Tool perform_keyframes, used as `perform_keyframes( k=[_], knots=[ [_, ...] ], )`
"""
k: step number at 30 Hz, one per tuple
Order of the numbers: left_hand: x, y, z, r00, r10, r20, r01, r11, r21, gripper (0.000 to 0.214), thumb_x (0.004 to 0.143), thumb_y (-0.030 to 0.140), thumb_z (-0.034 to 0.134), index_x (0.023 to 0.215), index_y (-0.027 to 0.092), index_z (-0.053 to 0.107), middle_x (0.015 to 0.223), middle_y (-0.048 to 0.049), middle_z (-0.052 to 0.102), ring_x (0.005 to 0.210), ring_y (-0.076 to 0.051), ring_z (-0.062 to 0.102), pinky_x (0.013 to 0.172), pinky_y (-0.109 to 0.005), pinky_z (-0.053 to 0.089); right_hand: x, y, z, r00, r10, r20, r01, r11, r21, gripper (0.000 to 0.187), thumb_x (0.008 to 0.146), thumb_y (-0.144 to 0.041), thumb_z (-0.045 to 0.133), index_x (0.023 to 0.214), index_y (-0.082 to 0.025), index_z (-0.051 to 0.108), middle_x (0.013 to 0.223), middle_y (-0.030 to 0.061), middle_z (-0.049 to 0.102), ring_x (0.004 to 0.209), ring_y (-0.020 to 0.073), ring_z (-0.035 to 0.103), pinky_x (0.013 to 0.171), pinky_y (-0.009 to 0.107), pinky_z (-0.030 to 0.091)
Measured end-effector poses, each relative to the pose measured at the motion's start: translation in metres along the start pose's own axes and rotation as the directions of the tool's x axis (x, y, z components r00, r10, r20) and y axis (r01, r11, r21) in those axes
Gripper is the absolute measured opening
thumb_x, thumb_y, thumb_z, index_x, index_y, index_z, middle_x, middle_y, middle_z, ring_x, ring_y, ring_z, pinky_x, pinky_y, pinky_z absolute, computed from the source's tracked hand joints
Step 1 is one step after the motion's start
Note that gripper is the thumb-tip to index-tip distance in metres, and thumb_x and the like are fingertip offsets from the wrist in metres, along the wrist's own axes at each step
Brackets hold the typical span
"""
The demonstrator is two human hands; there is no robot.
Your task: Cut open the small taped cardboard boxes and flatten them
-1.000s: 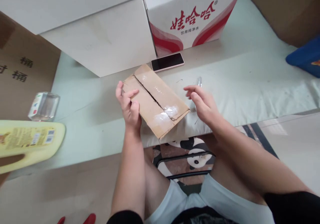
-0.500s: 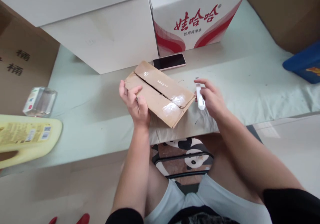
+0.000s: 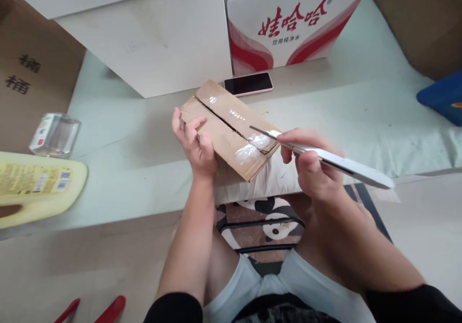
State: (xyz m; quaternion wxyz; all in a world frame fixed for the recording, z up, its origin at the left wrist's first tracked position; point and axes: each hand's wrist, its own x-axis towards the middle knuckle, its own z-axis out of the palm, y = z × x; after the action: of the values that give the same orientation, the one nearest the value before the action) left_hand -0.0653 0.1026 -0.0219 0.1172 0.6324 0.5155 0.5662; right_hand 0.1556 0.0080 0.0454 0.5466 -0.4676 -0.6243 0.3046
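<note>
A small brown cardboard box (image 3: 220, 128), sealed along its top seam with clear tape, lies at the front edge of the pale green table (image 3: 144, 140). My left hand (image 3: 195, 145) grips the box's left end, fingers curled over its edge. My right hand (image 3: 312, 161) is closed round a white utility knife (image 3: 325, 157). The blade tip rests at the taped seam near the box's right end.
A black phone (image 3: 248, 83) lies just behind the box. White cartons (image 3: 151, 48) and a red-printed white carton (image 3: 288, 24) stand at the back. A clear plastic pack (image 3: 54, 135) and a yellow jug (image 3: 36, 188) lie at left. A blue object (image 3: 442, 96) sits at right.
My right hand reached to the table beside the box, picked up the white knife, and now holds it with the blade on the taped seam. My left hand stayed on the box.
</note>
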Motion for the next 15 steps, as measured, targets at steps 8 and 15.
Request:
perform_keyframes(
  k=[8, 15],
  knots=[
    [0.0, 0.0, -0.004, 1.0, -0.016, 0.019, 0.016, 1.0, 0.019, 0.041, 0.095, 0.052, 0.041, 0.111, 0.023, 0.064, 0.159, -0.0098, 0.034, 0.154, -0.029, 0.028, 0.123, -0.047, 0.031, 0.002, -0.005, -0.002, 0.999, -0.025, 0.02, 0.029, 0.981, -0.191, 0.014, 0.092, -0.033, 0.063, 0.096, -0.024, 0.074, 0.071, 0.0, 0.074, 0.056, 0.0132, 0.066, 0.056, 0.028, 0.054],
    [0.0, -0.001, -0.002, 1.0, 0.014, -0.008, -0.014, 1.0, 0.012, 0.041, 0.094, 0.051, 0.04, 0.109, 0.022, 0.064, 0.158, -0.0112, 0.035, 0.152, -0.03, 0.029, 0.122, -0.047, 0.032, 0.002, -0.012, 0.003, 0.994, -0.104, 0.038, 0.111, 0.943, -0.313, 0.014, 0.091, -0.026, 0.058, 0.089, -0.023, 0.072, 0.077, 0.0018, 0.077, 0.057, 0.0127, 0.066, 0.056, 0.026, 0.052]
  ],
)
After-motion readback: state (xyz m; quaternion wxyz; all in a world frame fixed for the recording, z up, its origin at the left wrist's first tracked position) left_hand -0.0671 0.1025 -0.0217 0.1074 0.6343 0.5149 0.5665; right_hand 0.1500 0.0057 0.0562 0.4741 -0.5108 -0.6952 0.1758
